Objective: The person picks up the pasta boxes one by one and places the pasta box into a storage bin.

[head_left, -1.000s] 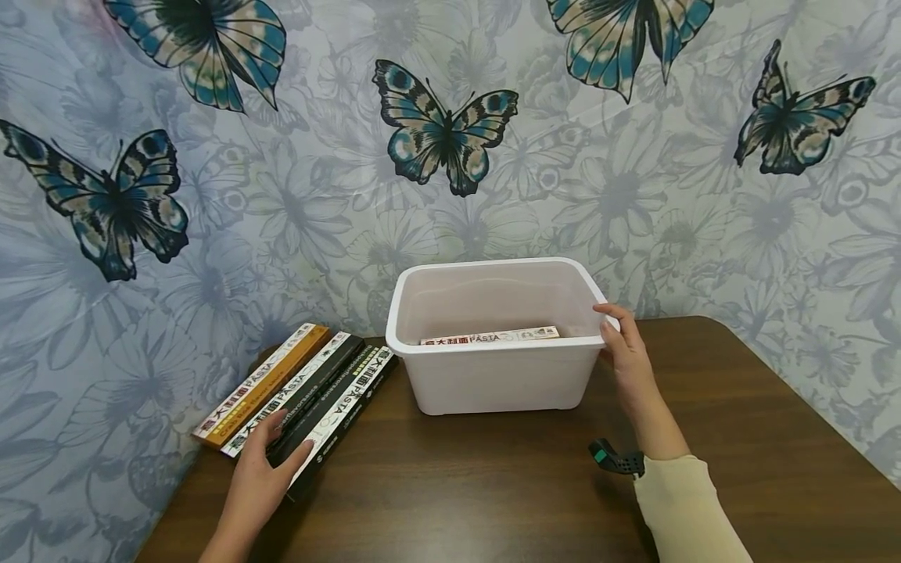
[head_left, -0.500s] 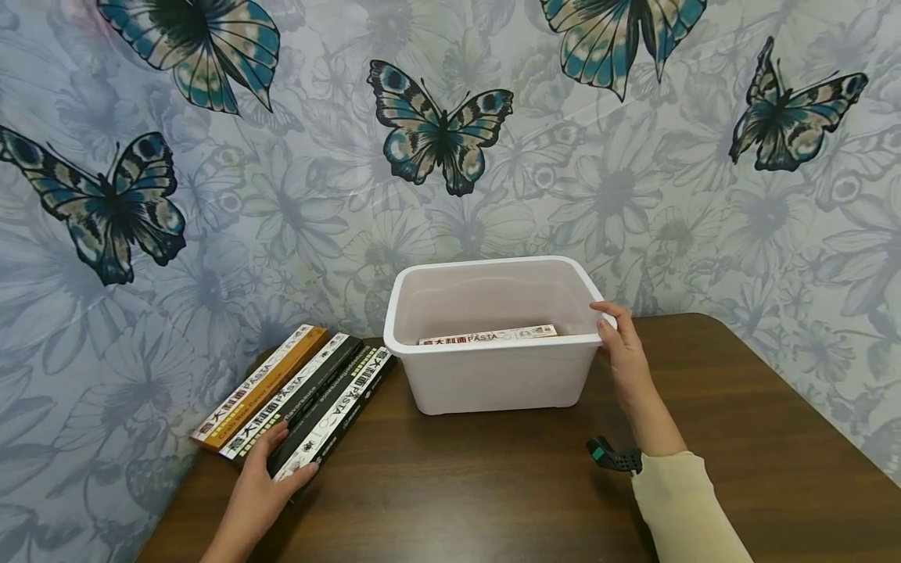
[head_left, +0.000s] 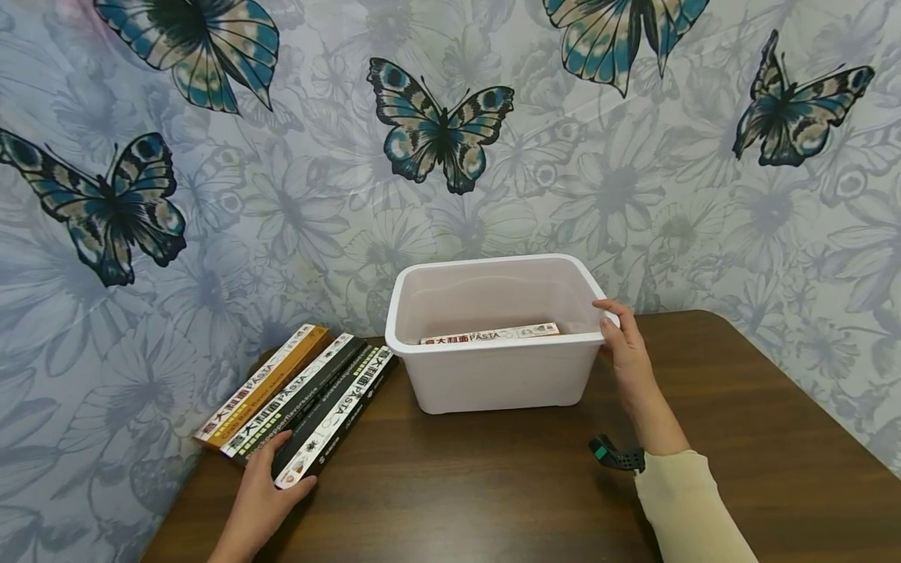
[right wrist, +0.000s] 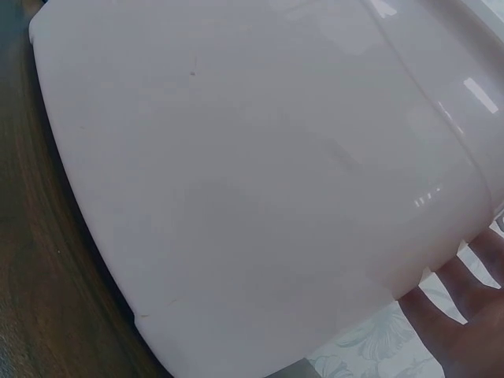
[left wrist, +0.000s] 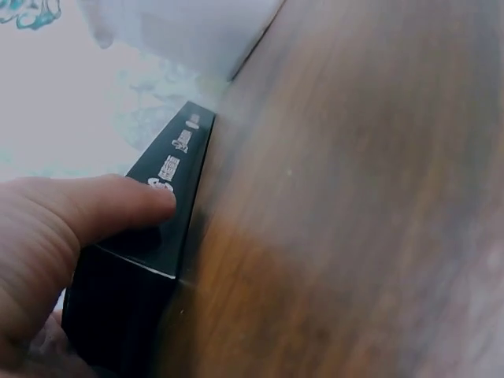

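Note:
In the head view, my left hand (head_left: 260, 494) holds the near end of the rightmost black pasta box (head_left: 336, 414), thumb on its right side and fingers on its left. The left wrist view shows the thumb (left wrist: 118, 206) pressed on the box's black side (left wrist: 175, 157). A second black pasta box (head_left: 296, 391) and an orange one (head_left: 266, 385) lie beside it. My right hand (head_left: 626, 352) grips the right rim of a white plastic bin (head_left: 496, 383); its fingertips touch the wall in the right wrist view. Inside the bin, a white-faced pasta box (head_left: 490, 335) partly shows.
All this stands on a dark brown wooden table (head_left: 464, 485). Behind rises a wall covering (head_left: 317, 195) with flowers and butterflies, close to the bin and the boxes' far ends. A black band (head_left: 615, 455) circles my right wrist.
My left hand has slid back toward me along the rightmost black box, baring more of its white face. The right hand and the bin stay in place.

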A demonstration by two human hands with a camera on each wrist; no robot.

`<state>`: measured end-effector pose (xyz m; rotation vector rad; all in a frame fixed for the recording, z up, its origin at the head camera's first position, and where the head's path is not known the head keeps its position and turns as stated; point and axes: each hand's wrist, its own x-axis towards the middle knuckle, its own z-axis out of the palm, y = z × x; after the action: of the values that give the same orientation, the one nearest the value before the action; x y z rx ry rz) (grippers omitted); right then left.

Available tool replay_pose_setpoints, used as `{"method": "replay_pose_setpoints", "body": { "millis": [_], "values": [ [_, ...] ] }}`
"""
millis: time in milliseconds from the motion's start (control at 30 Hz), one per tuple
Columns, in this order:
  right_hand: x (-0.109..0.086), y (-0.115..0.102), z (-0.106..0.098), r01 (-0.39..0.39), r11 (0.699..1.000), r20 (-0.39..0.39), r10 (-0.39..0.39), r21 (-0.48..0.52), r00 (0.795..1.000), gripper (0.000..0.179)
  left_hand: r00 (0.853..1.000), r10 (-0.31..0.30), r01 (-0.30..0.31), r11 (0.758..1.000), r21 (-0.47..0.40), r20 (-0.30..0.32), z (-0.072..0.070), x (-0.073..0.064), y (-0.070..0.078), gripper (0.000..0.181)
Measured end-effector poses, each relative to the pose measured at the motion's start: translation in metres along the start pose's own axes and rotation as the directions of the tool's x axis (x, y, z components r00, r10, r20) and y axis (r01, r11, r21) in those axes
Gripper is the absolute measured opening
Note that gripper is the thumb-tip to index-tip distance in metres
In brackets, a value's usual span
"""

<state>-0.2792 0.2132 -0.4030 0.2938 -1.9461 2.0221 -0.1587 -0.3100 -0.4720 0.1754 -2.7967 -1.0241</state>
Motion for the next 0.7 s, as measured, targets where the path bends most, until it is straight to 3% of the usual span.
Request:
{"method": "replay_pose_setpoints", "body": {
  "millis": [133, 300, 400, 533, 700],
  "values": [
    [0.0002, 0.0003, 0.0005, 0.004, 1.0, 0.004, -0.004, -0.001, 1.0, 0.04, 1.0, 0.0, 0.0, 1.0, 0.018, -0.007, 0.0007, -0.0011, 0.0006, 0.088],
    [0.0009, 0.0021, 0.0, 0.012, 1.0, 0.013, -0.012, -0.015, 1.0, 0.041, 0.996, -0.072, 0.072, 0.997, -0.008, 0.045, -0.0022, -0.0013, 0.003, 0.09],
    [0.0011, 0.0026, -0.0002, 0.011, 1.0, 0.014, -0.011, -0.014, 1.0, 0.041, 0.994, -0.101, 0.101, 0.995, -0.018, 0.045, -0.0024, -0.0004, 0.0031, 0.089],
    [0.0013, 0.0022, -0.0001, 0.005, 1.0, 0.008, -0.005, -0.014, 1.0, 0.042, 0.993, -0.114, 0.114, 0.993, -0.033, 0.007, -0.001, -0.0003, 0.004, 0.086],
    [0.0019, 0.0022, -0.0003, 0.005, 1.0, -0.001, -0.005, -0.014, 1.0, 0.041, 0.991, -0.089, 0.083, 0.995, -0.059, -0.096, 0.0022, -0.0025, 0.0073, 0.082]
  ]
}}
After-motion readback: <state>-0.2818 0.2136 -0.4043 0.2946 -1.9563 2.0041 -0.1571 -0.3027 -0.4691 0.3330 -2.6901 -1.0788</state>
